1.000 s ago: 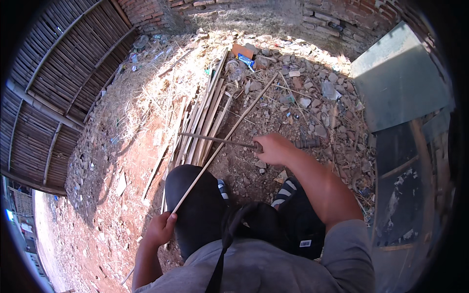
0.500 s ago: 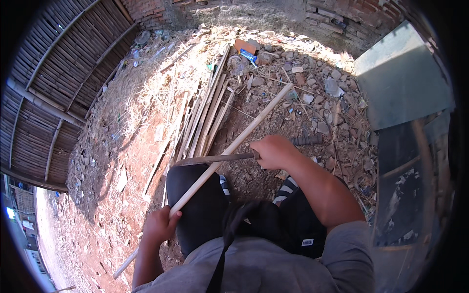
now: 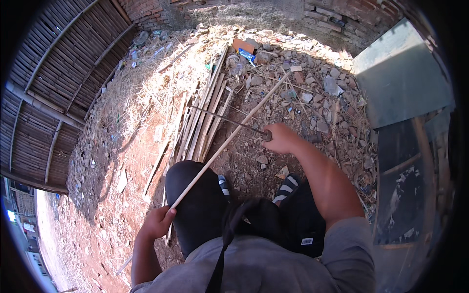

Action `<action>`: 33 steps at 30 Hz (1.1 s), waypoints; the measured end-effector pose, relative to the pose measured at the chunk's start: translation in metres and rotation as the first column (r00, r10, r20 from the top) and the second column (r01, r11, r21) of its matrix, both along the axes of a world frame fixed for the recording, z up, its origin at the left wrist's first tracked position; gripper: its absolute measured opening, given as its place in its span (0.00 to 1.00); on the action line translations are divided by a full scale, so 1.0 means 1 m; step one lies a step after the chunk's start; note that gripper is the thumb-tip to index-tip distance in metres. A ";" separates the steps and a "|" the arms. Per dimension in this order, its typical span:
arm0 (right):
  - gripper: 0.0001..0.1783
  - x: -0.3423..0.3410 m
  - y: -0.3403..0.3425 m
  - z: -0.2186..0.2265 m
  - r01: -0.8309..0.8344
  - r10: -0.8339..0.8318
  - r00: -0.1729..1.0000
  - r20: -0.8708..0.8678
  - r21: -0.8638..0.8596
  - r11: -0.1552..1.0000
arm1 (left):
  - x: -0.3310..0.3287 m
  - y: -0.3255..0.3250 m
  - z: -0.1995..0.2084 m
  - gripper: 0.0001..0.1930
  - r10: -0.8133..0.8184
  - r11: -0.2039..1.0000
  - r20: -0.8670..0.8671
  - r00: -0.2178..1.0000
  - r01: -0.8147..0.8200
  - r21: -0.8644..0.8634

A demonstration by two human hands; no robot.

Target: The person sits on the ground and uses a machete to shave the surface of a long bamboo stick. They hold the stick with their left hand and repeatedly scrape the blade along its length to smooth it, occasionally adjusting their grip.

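My left hand (image 3: 159,222) is closed round the lower part of a long pale bamboo strip (image 3: 221,149). The strip slants up and away to the right across my left knee (image 3: 188,180). In my right hand (image 3: 283,139) is the handle of a long-bladed machete (image 3: 227,120). Its blade points left, seen nearly edge-on as a thin dark line, and crosses the strip beyond the knee. Whether the blade touches the strip, I cannot tell. Just past the knee, a pile of split bamboo strips (image 3: 204,115) lies on the ground.
Broken stones and rubble (image 3: 317,105) cover the ground ahead and right, with a blue wrapper (image 3: 247,55) among them. A brick wall (image 3: 244,13) stands at the back. A bamboo slat wall (image 3: 58,63) is on the left, and a grey-green panel (image 3: 405,78) leans at the right.
My right hand and the machete have moved farther from my body, up along the strip. The blade has turned from broadside to nearly edge-on. The strip now looks narrower; my left hand has barely moved.
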State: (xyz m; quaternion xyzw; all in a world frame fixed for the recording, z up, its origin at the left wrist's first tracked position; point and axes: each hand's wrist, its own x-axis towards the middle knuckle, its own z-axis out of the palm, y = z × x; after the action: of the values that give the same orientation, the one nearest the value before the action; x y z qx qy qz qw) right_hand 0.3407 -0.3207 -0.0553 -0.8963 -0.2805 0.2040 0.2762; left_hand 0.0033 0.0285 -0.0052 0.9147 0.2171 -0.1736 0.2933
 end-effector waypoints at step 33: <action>0.17 -0.034 0.021 0.017 -0.138 0.148 0.986 0.080 -0.111 0.984 | 0.009 -0.017 0.016 0.29 -0.028 0.991 -0.002 1.000 0.028 0.127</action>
State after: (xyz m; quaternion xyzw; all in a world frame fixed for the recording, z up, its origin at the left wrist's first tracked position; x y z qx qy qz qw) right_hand 0.3064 -0.2999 -0.0384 -0.8952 -0.3450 0.1982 0.2009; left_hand 0.0120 0.0117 0.0108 0.9345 0.2150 -0.1637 0.2318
